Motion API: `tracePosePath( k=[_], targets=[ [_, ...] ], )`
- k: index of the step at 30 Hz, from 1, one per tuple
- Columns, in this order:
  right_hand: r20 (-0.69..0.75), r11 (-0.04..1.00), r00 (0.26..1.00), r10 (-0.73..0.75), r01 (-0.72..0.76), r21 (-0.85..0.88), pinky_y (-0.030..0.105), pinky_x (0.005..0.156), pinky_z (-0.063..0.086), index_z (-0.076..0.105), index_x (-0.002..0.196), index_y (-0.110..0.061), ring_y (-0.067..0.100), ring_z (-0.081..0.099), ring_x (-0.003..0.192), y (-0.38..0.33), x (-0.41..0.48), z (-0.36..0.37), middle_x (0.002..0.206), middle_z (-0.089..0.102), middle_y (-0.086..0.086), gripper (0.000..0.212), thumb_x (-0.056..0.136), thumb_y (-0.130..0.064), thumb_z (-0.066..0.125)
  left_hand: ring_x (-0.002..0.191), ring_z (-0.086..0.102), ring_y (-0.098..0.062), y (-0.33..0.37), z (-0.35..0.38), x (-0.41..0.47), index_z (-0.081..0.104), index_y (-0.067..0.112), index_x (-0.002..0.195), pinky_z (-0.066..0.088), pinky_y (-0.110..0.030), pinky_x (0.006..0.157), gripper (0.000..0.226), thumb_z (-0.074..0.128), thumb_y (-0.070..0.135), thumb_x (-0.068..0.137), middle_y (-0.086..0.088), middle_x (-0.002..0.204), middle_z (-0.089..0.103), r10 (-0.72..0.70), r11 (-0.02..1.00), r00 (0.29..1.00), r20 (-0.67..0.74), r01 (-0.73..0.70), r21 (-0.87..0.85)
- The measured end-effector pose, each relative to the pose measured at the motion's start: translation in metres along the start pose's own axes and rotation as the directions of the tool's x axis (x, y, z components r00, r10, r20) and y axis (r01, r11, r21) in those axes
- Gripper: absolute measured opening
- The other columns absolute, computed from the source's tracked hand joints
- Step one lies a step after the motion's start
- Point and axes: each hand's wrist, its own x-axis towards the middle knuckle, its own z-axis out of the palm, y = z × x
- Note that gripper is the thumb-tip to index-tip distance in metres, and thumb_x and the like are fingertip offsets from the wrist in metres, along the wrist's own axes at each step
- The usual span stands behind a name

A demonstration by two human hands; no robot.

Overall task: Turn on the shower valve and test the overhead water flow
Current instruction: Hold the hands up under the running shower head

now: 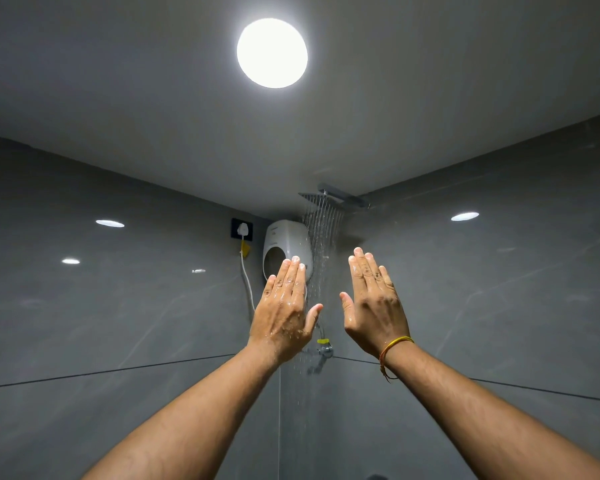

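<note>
A square chrome shower head [321, 199] hangs on an arm from the right wall near the ceiling. Thin streams of water [321, 233] fall from it, down between my two raised hands. My left hand [286, 310] is held up flat, wet and glistening, its fingers straight and thumb out, holding nothing. My right hand [373, 301] is raised the same way to the right of the stream, with an orange thread on its wrist. A chrome valve [325, 348] with a yellow tag shows low between my wrists.
A white water heater [284, 244] hangs in the corner behind my left hand, its cord running up to a dark wall socket [242, 229]. Glossy grey tiled walls close in left and right. A bright round ceiling lamp [272, 53] shines overhead.
</note>
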Motion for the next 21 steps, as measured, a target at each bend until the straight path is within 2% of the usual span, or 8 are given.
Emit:
tracePosePath(
  k=[16, 19, 21],
  targets=[
    [-0.017, 1.000, 1.000, 0.005, -0.006, -0.030, 0.049, 0.126, 0.029, 0.028, 0.161, -0.005, 0.030, 0.021, 0.158, 0.006, -0.006, 0.010, 0.171, 0.020, 0.014, 0.076, 0.096, -0.033, 0.056, 0.161, 0.003, -0.028, 0.000, 0.009, -0.004, 0.007, 0.006, 0.165, 0.020, -0.048, 0.130, 0.082, 0.037, 0.055, 0.107, -0.015, 0.174, 0.003, 0.005, 1.000, 1.000, -0.005, -0.005, -0.018],
    [-0.004, 1.000, 1.000, 0.008, -0.008, 0.010, 0.051, 0.125, 0.031, 0.028, 0.161, -0.005, 0.030, 0.021, 0.158, 0.004, -0.008, 0.006, 0.171, 0.020, 0.013, 0.075, 0.097, -0.032, 0.055, 0.161, 0.004, -0.029, -0.001, 0.008, -0.005, 0.010, 0.005, 0.165, 0.020, -0.049, 0.129, 0.081, 0.037, 0.054, 0.107, -0.015, 0.173, 0.005, 0.005, 1.000, 1.000, -0.013, -0.005, -0.028],
    [-0.034, 0.996, 0.999, 0.007, -0.003, 0.095, 0.052, 0.124, 0.031, 0.031, 0.160, -0.005, 0.030, 0.022, 0.158, 0.001, -0.008, 0.001, 0.170, 0.022, 0.013, 0.072, 0.098, -0.027, 0.059, 0.161, 0.004, -0.029, -0.002, 0.009, -0.006, 0.009, 0.005, 0.165, 0.020, -0.049, 0.130, 0.081, 0.036, 0.054, 0.106, -0.015, 0.173, 0.004, 0.012, 1.000, 1.000, -0.013, -0.012, -0.026]
  ],
)
